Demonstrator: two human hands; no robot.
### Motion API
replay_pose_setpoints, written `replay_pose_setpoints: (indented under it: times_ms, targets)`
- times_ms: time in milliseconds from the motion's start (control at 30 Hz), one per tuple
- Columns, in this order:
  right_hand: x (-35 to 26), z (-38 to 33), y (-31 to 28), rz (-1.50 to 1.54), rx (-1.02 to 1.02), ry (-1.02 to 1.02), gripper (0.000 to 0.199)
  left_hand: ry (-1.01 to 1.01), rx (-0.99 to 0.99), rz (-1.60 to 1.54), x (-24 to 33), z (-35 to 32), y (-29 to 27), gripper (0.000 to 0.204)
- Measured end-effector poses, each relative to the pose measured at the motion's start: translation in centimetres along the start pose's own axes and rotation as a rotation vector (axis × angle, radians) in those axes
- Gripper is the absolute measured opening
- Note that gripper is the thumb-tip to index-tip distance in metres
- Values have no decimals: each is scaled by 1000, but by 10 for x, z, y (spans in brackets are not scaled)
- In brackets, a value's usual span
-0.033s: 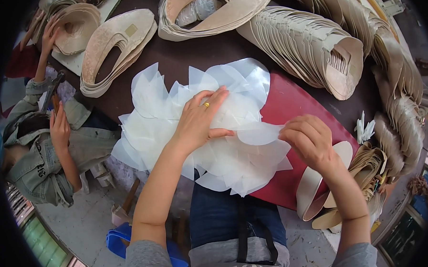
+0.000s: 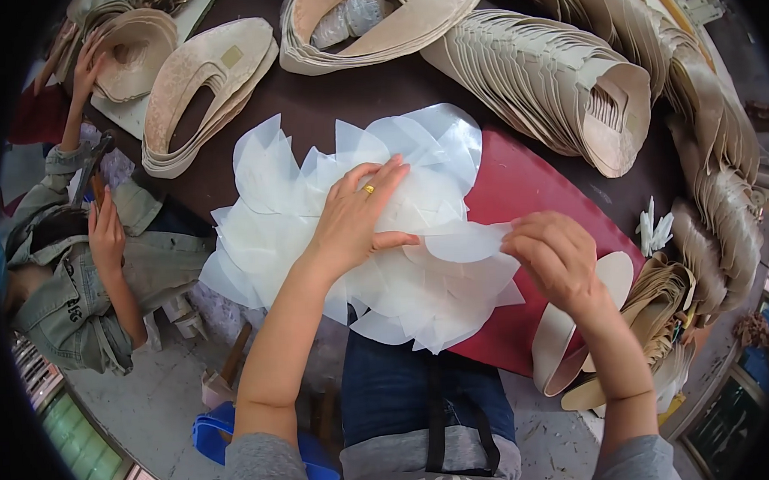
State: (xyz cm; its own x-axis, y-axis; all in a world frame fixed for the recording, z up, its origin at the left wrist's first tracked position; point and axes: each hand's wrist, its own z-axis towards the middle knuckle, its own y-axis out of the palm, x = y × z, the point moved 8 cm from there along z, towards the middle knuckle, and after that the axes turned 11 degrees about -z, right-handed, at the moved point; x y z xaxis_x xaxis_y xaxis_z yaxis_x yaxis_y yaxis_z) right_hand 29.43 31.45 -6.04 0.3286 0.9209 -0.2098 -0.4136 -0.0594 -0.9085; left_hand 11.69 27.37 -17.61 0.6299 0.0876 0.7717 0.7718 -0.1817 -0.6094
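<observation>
We pinch one thin white sheet (image 2: 466, 241) at the 3 o'clock side of the white pile (image 2: 293, 214).
Nearest, at 4 o'clock from the pile, we have a pale curved band (image 2: 554, 340). Our right hand (image 2: 557, 254) has its grip closed on the sheet's outer end; our left hand (image 2: 359, 211) lies across the pile, its grip wide, thumb apart from the fingers. At 3 o'clock the pile overlaps a red mat (image 2: 528, 182). Farther over the dark surface (image 2: 310, 97), a fanned beige stack (image 2: 524, 84) lies toward 2.
</observation>
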Motion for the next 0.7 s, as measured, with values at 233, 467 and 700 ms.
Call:
replay_pose_setpoints:
  times_ms: [233, 467, 700]
  targets:
    - [42, -7, 19, 63, -58, 343, 23, 40, 143, -274, 16, 1, 13, 29]
    - [24, -37, -14, -126, 81, -169, 17, -99, 275, -424, 17, 5, 25, 11]
    - [144, -231, -207, 174, 1027, 1209, 32, 119, 402, 232, 81, 12, 35, 48]
